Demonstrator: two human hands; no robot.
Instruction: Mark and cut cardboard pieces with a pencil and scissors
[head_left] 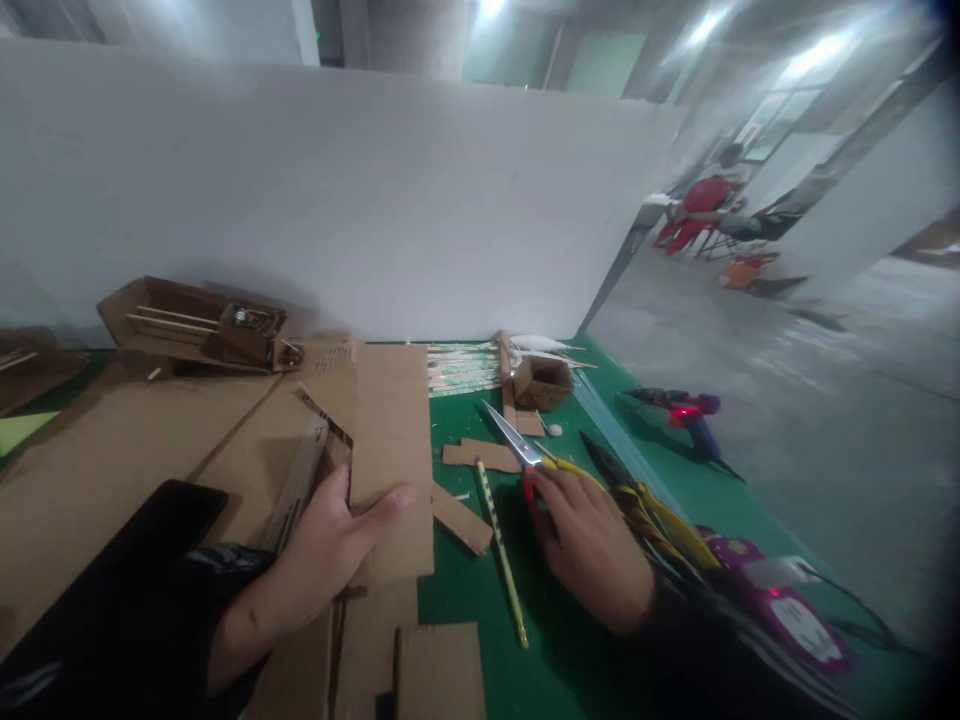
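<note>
My left hand [337,530] grips a piece of cardboard [392,430]. The thumb lies across its face, and the other fingers are hidden behind it. A folded cardboard strip [300,480] stands beside that hand. My right hand [592,540] is closed over the handles of a pair of scissors [517,437], whose silver blades point away and to the left. Left of the scissors lies a pale yellow pencil [501,550] with dark marks near its far end. Small cardboard strips [463,518] lie between my hands. A pair of pliers [660,510] with yellow handles rests right of my right hand.
A cardboard model [187,325] with sticks stands at the back left, and a small cardboard box [543,383] at the back. A black phone [169,520] lies near my left arm. A glue gun [682,415] sits at the right edge. A person [705,205] sits far off.
</note>
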